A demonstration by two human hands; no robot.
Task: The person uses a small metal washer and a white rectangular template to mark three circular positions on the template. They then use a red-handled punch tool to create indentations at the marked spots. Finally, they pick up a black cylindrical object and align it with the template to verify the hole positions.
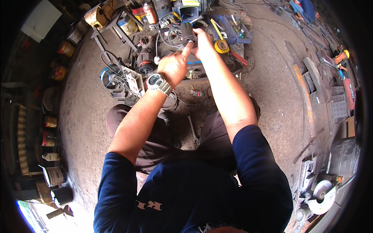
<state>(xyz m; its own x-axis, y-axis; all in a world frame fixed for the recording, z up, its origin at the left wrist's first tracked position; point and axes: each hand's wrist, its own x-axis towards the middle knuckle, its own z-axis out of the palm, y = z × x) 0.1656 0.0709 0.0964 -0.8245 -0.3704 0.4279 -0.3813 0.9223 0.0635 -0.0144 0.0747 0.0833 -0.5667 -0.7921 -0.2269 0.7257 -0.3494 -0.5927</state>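
A dark cylindrical metal part [187,32] is held up over the cluttered low bench, with my right hand [204,43] wrapped round its right side. My left hand [175,64], wearing a watch [158,83], reaches its index finger to the near end of the cylinder, by a small pale spot there. The other left fingers are folded, and whatever they may hold is hidden. Just right of my right hand lies a yellow tape measure [222,46]. A dark motor-like part [145,62] sits left of my left hand.
Blue trays [229,29] of small tools stand behind the tape measure. A spray can [149,13] is at the back. A wrench [192,128] lies on the floor between my legs. Metal pieces [311,73] line the right, tins [50,138] the left. Another person [305,11] is at far right.
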